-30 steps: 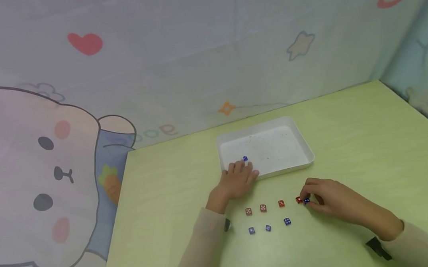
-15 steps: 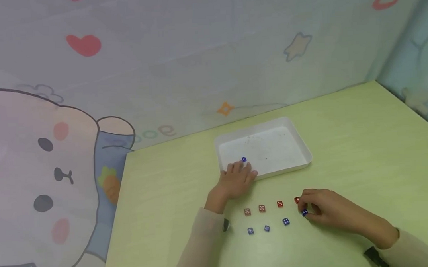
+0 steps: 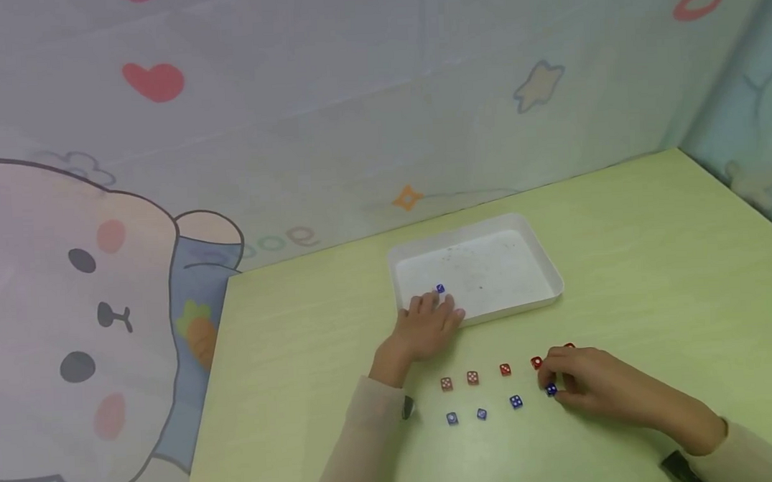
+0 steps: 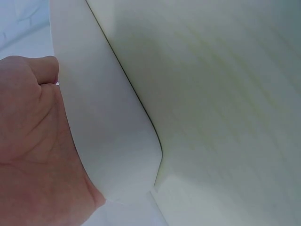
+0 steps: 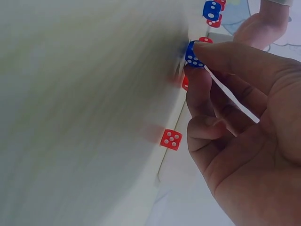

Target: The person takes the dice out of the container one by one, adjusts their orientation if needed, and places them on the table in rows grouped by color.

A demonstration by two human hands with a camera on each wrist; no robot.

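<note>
My right hand [image 3: 556, 386] pinches a blue die [image 3: 551, 390] between thumb and fingertip, low over the green table [image 3: 652, 258], at the right end of a near row of three blue dice [image 3: 481, 414]. The right wrist view shows that blue die [image 5: 193, 55] at my fingertips [image 5: 207, 49]. Behind lies a row of red dice [image 3: 505, 369], and one more red die [image 3: 569, 346] sits behind my knuckles. My left hand [image 3: 437, 307] rests on the front-left corner of the white tray [image 3: 543, 274], fingers over its rim. One blue die [image 3: 440, 289] lies in the tray.
The table's left edge [image 3: 217, 378] drops beside a cartoon-printed curtain wall [image 3: 103, 282] that also runs behind the table. In the left wrist view only my palm [image 4: 33, 150] and the tray's wall [image 4: 108, 117] show. A red die [image 5: 171, 139] lies below my right fingers.
My right hand has carried the blue die from beside the rightmost red die toward me, down to the blue row. A red die behind the hand has come into view. The left hand stays put.
</note>
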